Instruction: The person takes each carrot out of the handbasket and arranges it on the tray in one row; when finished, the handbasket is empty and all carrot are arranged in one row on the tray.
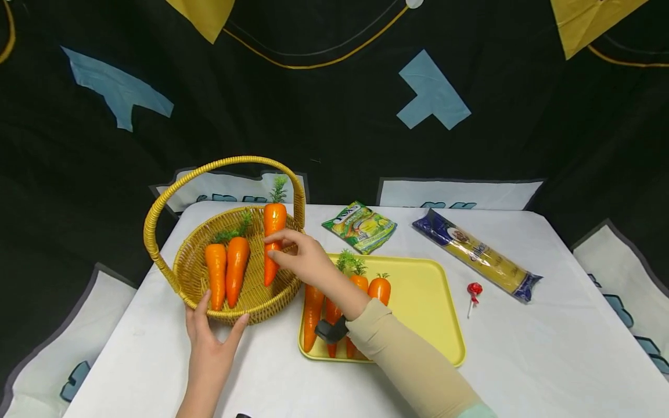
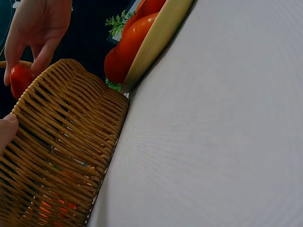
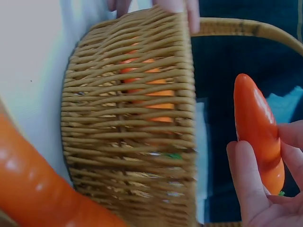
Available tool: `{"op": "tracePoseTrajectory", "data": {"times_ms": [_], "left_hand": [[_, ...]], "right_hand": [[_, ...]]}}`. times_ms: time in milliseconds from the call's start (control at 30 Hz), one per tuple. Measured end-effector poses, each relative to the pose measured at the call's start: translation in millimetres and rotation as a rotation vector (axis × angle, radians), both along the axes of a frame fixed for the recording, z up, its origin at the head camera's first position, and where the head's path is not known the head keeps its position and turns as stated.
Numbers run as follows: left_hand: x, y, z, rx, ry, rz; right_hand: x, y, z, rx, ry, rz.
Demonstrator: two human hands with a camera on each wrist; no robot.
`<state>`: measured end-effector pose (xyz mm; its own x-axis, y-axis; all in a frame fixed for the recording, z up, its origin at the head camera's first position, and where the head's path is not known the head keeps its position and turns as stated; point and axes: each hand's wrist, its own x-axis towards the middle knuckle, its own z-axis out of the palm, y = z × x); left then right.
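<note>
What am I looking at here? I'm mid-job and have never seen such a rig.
There is no machine: each grip is a person's bare hand. The wide picture comes from a head-worn camera looking forward and down; the two close ones come from cameras on the left and right wrists, which look at each grip's work.

On a white-covered table stands a round yellow wicker basket with an arched handle, holding two shiny orange carrots with green tops. Beside it, a flat yellow rectangular tray bears more carrots. Beyond the tray lies a shiny green packet; farther right are a long blue-and-yellow plastic pack and a small red lollipop.

The right grip pinches another carrot over the basket; the left grip holds the basket's near side.
</note>
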<state>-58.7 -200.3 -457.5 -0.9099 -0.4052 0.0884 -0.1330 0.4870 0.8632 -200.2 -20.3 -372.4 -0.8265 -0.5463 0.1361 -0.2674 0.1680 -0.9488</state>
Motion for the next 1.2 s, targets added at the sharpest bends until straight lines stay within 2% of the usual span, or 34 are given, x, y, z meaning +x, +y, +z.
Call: {"op": "tracePoseTrajectory", "data": {"times_ms": [133, 400, 600, 867, 1033, 1200], "left_hand": [[0.2, 0.3, -0.2, 0.010, -0.005, 0.000], [0.8, 1.6, 2.6, 0.014, -0.044, 0.007], [0.2, 0.4, 3.1, 0.003, -0.023, 0.006], [-1.1, 0.7, 1.9, 0.008, -0.025, 0.004], [-2.2, 0.6, 2.0, 0.018, -0.029, 0.003], [-1.9, 1.1, 1.1, 0.023, -0.038, 0.007]], "right_hand": [[5.3, 19.0, 5.0, -0.030, 0.003, 0.005], [26.2, 57.6, 11.9, 0.029, -0.027, 0.007], [40.9, 88.1, 9.5, -0.015, -0.035, -0.028], [57.2, 133.7, -4.0, 0.017, -0.052, -0.165], [65.4, 158.6, -20.4, 0.059, -0.032, -0.223], [74.0, 178.8, -36.2, 0.078, -0.070, -0.272]]}}
